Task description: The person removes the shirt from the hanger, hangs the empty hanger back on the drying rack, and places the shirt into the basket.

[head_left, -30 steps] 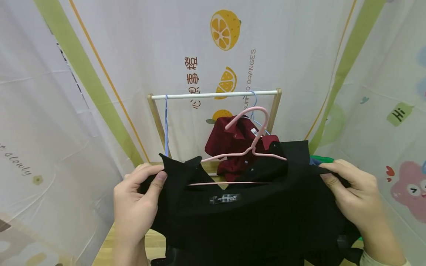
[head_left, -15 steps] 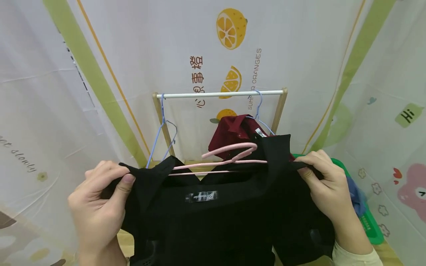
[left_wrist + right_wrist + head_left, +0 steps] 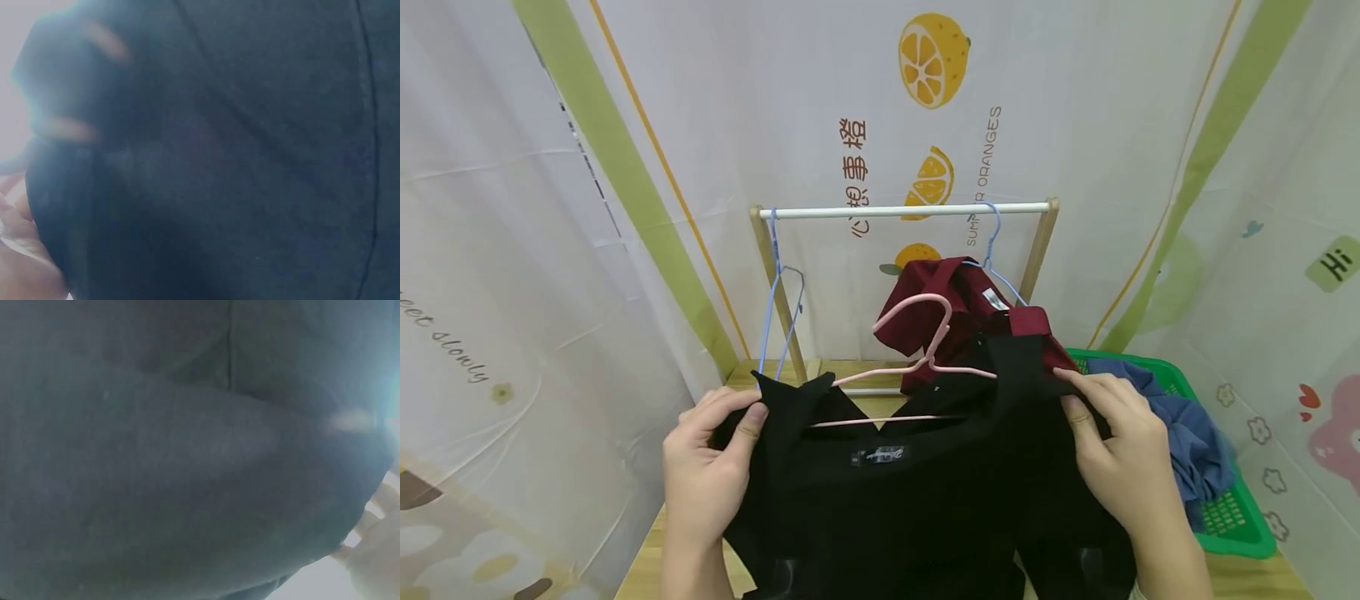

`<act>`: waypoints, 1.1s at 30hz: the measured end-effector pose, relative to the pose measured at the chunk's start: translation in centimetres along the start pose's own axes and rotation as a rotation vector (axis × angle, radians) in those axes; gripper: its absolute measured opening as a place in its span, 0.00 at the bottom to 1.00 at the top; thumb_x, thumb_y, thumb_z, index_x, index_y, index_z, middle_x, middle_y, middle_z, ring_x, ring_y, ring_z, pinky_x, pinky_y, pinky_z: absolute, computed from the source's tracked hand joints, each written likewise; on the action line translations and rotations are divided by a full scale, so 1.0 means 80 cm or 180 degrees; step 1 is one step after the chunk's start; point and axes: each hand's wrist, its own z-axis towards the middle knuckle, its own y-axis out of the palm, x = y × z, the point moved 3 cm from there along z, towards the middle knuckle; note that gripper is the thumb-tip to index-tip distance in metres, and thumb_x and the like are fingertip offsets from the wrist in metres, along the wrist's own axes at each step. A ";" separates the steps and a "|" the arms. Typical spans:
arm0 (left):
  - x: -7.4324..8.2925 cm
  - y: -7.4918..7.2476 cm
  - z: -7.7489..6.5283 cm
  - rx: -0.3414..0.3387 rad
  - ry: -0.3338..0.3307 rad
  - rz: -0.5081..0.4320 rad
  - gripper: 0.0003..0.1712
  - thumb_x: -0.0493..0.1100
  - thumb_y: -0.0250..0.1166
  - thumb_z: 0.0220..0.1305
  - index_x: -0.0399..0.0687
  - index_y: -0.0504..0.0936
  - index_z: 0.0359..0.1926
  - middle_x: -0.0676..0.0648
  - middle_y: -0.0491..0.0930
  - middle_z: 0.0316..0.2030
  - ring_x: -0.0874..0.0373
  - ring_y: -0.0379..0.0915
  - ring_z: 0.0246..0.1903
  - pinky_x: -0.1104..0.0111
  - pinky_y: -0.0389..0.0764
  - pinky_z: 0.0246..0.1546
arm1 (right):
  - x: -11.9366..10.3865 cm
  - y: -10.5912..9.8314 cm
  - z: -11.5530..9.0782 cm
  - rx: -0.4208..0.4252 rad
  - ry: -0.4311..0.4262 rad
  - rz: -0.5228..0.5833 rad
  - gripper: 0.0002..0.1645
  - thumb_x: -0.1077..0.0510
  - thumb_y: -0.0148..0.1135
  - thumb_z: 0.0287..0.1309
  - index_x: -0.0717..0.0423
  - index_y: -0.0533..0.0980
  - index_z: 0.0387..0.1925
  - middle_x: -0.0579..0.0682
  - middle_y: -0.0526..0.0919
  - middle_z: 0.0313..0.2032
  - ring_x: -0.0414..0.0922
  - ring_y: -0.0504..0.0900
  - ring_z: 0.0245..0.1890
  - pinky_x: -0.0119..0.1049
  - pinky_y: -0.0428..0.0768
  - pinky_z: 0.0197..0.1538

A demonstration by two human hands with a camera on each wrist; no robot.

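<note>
A black collared shirt [image 3: 887, 508] hangs on a pink hanger [image 3: 925, 364], whose hook stands up above the open neck. Its inside label shows at the back of the neckline. My left hand [image 3: 711, 467] pinches the cloth at the left shoulder between thumb and fingers. At the right shoulder my right hand [image 3: 1116, 442] pinches the cloth the same way. Dark cloth of the black shirt [image 3: 250, 156] fills most of the left wrist view, with part of the hand at the lower left edge. The right wrist view is likewise mostly covered by the black shirt [image 3: 156, 456].
Behind stands a small rack with a white rail [image 3: 880, 212]. A bare blue hanger [image 3: 769, 317] hangs at its left, a dark red shirt [image 3: 958, 292] on another blue hanger at its right. A green basket [image 3: 1247, 533] with blue clothing [image 3: 1180, 425] stands at the right.
The shirt swung left and down, then came back right with both hands, which are nearer together than half a second ago. The pink hook tipped low and stands up again. More of the basket shows.
</note>
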 end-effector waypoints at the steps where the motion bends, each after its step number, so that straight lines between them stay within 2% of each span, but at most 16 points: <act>1: 0.000 0.002 -0.003 -0.0008 -0.0005 0.0010 0.12 0.19 0.70 0.57 0.34 0.90 0.38 0.68 0.85 0.34 0.73 0.77 0.37 0.73 0.64 0.53 | 0.001 -0.001 -0.003 0.0021 0.0019 0.0020 0.22 0.72 0.66 0.66 0.55 0.86 0.58 0.53 0.89 0.46 0.24 0.71 0.48 0.27 0.68 0.47; 5: 0.002 0.010 -0.015 -0.0069 -0.0161 0.0049 0.13 0.20 0.70 0.59 0.38 0.91 0.38 0.67 0.84 0.33 0.71 0.76 0.36 0.69 0.59 0.52 | 0.006 -0.001 -0.017 0.0070 0.0113 0.0063 0.22 0.72 0.66 0.67 0.53 0.87 0.58 0.53 0.89 0.45 0.22 0.72 0.50 0.26 0.68 0.50; 9: 0.000 0.019 -0.025 -0.0119 -0.0386 0.0176 0.10 0.23 0.71 0.62 0.40 0.92 0.38 0.59 0.85 0.31 0.70 0.75 0.35 0.73 0.66 0.51 | 0.012 0.004 -0.027 0.0093 0.0111 0.0061 0.23 0.74 0.66 0.65 0.53 0.87 0.57 0.53 0.89 0.45 0.25 0.74 0.49 0.25 0.67 0.53; 12: -0.002 0.025 -0.029 -0.0081 -0.0419 0.0333 0.09 0.25 0.71 0.63 0.40 0.92 0.39 0.50 0.86 0.30 0.69 0.75 0.36 0.76 0.72 0.47 | 0.015 0.007 -0.029 0.0103 0.0060 0.0071 0.24 0.75 0.66 0.63 0.53 0.87 0.55 0.53 0.89 0.45 0.27 0.75 0.48 0.23 0.67 0.54; 14: -0.001 0.031 -0.033 -0.0016 -0.0385 0.0537 0.07 0.27 0.71 0.64 0.40 0.92 0.39 0.47 0.86 0.30 0.67 0.75 0.38 0.72 0.70 0.51 | 0.016 0.008 -0.031 0.0110 0.0011 0.0117 0.23 0.76 0.65 0.62 0.54 0.88 0.54 0.52 0.89 0.43 0.28 0.75 0.47 0.24 0.67 0.53; 16: 0.000 0.037 -0.036 0.0062 -0.0330 0.0768 0.06 0.28 0.71 0.65 0.40 0.91 0.39 0.46 0.86 0.31 0.61 0.74 0.40 0.64 0.67 0.53 | 0.017 0.010 -0.032 0.0106 -0.0023 0.0183 0.22 0.75 0.64 0.61 0.56 0.88 0.52 0.52 0.88 0.41 0.28 0.75 0.46 0.26 0.66 0.52; 19: 0.001 0.048 -0.044 0.0137 -0.0279 0.1115 0.04 0.30 0.71 0.67 0.40 0.90 0.40 0.45 0.87 0.34 0.51 0.73 0.43 0.52 0.62 0.51 | 0.019 0.013 -0.035 0.0092 -0.0013 0.0279 0.18 0.73 0.65 0.60 0.57 0.87 0.49 0.51 0.87 0.38 0.26 0.74 0.45 0.28 0.63 0.52; 24: 0.008 0.063 -0.062 0.0041 -0.0340 0.1630 0.03 0.34 0.69 0.70 0.43 0.89 0.42 0.44 0.89 0.42 0.42 0.77 0.48 0.39 0.64 0.54 | 0.025 0.012 -0.040 0.0218 0.0059 0.0264 0.07 0.65 0.75 0.59 0.56 0.87 0.39 0.50 0.85 0.32 0.26 0.73 0.39 0.26 0.61 0.50; 29: 0.019 0.081 -0.085 -0.0038 -0.0382 0.2144 0.03 0.36 0.69 0.70 0.46 0.89 0.41 0.46 0.90 0.43 0.42 0.80 0.49 0.37 0.68 0.53 | 0.029 0.006 -0.042 0.0364 0.0130 0.0138 0.07 0.59 0.80 0.57 0.57 0.87 0.33 0.52 0.84 0.27 0.25 0.71 0.34 0.26 0.60 0.49; 33: 0.018 0.087 -0.096 -0.0052 -0.0455 0.2129 0.02 0.37 0.70 0.69 0.47 0.89 0.40 0.48 0.90 0.41 0.45 0.80 0.46 0.38 0.69 0.52 | 0.029 0.002 -0.045 0.0337 0.0282 0.0058 0.07 0.61 0.81 0.54 0.57 0.87 0.31 0.51 0.84 0.26 0.25 0.68 0.30 0.28 0.60 0.48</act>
